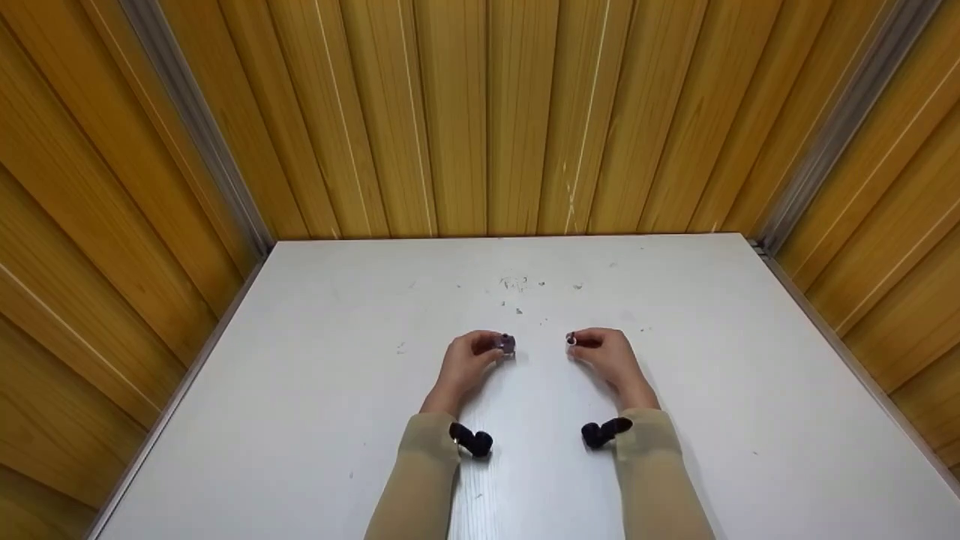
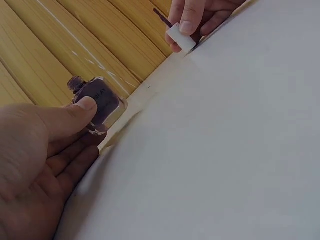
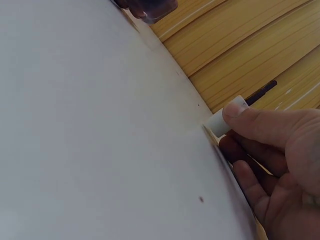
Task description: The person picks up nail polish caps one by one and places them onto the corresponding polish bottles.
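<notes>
My left hand [image 1: 466,360] pinches a small glass nail polish bottle [image 2: 107,106] between thumb and fingers. Dark purple polish fills much of it, and its threaded neck [image 2: 75,84] is uncapped and points up. Across a short gap, my right hand [image 1: 611,358] holds the white nail polish cap [image 3: 226,119] between thumb and fingertips. The cap's dark brush [image 3: 262,93] points upward, away from the table, and its white end is close over the tabletop. Bottle and cap are apart, at about the same distance from me in the head view.
A white table [image 1: 525,300] with small dark marks and scuffs lies under both hands. Wood-patterned panels [image 1: 487,112] rise behind it and along both sides. Small black cameras [image 1: 472,441] sit at the cuffs of both beige sleeves [image 1: 429,465].
</notes>
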Tool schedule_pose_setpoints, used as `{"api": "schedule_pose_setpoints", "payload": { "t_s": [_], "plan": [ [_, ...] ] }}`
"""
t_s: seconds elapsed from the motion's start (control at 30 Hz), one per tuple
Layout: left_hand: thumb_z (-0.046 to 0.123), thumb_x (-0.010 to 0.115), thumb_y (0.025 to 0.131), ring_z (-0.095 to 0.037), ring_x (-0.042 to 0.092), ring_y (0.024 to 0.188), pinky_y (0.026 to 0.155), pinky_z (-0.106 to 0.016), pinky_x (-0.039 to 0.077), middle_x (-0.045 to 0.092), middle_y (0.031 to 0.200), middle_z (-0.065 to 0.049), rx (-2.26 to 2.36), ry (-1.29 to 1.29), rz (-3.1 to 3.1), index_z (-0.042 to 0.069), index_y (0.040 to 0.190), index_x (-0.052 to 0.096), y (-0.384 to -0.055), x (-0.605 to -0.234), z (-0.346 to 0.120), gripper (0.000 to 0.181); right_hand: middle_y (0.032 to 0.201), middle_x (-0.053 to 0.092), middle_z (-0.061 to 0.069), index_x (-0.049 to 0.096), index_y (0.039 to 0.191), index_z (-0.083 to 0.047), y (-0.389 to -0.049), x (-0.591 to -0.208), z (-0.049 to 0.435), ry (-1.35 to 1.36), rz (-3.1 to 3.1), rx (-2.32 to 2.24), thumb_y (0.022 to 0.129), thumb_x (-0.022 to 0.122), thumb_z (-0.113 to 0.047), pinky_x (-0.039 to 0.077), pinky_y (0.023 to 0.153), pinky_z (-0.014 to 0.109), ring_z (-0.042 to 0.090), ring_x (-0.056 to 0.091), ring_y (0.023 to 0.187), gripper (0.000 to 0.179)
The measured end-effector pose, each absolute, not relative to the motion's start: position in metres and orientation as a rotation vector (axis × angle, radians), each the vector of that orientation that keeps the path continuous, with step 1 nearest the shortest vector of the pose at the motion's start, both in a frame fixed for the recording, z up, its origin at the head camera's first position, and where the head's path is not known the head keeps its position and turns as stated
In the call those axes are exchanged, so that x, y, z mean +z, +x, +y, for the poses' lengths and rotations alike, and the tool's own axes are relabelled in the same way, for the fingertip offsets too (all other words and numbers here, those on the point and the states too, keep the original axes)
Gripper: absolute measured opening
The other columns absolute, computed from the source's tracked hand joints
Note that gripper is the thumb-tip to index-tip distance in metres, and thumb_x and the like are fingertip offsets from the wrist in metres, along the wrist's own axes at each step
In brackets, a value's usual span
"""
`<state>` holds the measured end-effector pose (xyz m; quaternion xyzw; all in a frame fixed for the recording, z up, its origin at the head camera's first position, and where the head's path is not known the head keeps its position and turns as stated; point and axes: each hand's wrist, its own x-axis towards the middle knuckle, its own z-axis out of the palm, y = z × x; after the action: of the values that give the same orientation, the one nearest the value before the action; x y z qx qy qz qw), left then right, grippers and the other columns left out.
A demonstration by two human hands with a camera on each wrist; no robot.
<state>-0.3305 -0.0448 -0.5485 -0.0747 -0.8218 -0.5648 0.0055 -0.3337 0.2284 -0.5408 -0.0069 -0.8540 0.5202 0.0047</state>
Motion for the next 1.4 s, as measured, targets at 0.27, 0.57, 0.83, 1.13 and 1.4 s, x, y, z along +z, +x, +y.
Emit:
{"api": "schedule_pose_setpoints", "payload": {
  "t_s": [0.27, 0.57, 0.83, 1.13, 1.4],
  "plan": [
    [0.007, 0.077, 0.091, -0.02, 0.071, 0.105, 0.095, -0.032, 0.06, 0.076, 0.113, -0.011, -1.971, -0.202, -2.482, 0.005, 0.116, 0.073, -0.327, -0.546, -0.045, 0.026, 0.115, 0.077, 0.014, 0.075, 0.116, 0.0, -0.332, -0.535, 0.225, -0.001, -2.677, 1.677, 0.09, 0.076, -0.005, 0.052, 0.084, 0.016, 0.018, 0.071, 0.103, 0.027],
    [0.004, 0.077, 0.09, -0.023, 0.072, 0.109, 0.099, -0.033, 0.059, 0.075, 0.115, -0.013, -2.082, -0.27, -2.419, 0.002, 0.114, 0.07, -0.322, -0.546, -0.04, 0.025, 0.115, 0.077, 0.018, 0.074, 0.114, 0.002, -0.33, -0.528, 0.218, 0.092, -2.69, 1.708, 0.091, 0.076, -0.005, 0.055, 0.083, 0.019, 0.018, 0.071, 0.101, 0.025],
    [0.005, 0.076, 0.091, -0.021, 0.073, 0.108, 0.098, -0.032, 0.059, 0.076, 0.114, -0.013, -2.055, -0.292, -2.443, 0.003, 0.114, 0.07, -0.321, -0.546, -0.039, 0.024, 0.107, 0.077, 0.011, 0.074, 0.114, 0.001, -0.326, -0.518, 0.212, 0.082, -2.71, 1.763, 0.091, 0.075, -0.005, 0.056, 0.079, 0.019, 0.01, 0.068, 0.089, 0.024],
    [0.005, 0.076, 0.09, -0.026, 0.073, 0.11, 0.095, -0.032, 0.06, 0.075, 0.116, -0.017, -2.058, -0.333, -2.438, 0.0, 0.117, 0.071, -0.32, -0.548, -0.036, 0.028, 0.111, 0.078, 0.016, 0.078, 0.114, -0.002, -0.326, -0.509, 0.209, 0.274, -2.739, 1.54, 0.092, 0.077, -0.009, 0.053, 0.073, 0.017, 0.012, 0.068, 0.092, 0.023],
    [0.005, 0.076, 0.09, -0.025, 0.074, 0.108, 0.095, -0.032, 0.06, 0.076, 0.115, -0.016, -2.052, -0.355, -2.438, 0.001, 0.118, 0.073, -0.319, -0.547, -0.036, 0.028, 0.104, 0.076, 0.011, 0.077, 0.11, -0.005, -0.321, -0.494, 0.205, 0.303, -2.722, 1.48, 0.09, 0.079, -0.009, 0.05, 0.079, 0.023, 0.014, 0.062, 0.091, 0.02]
  ]
}}
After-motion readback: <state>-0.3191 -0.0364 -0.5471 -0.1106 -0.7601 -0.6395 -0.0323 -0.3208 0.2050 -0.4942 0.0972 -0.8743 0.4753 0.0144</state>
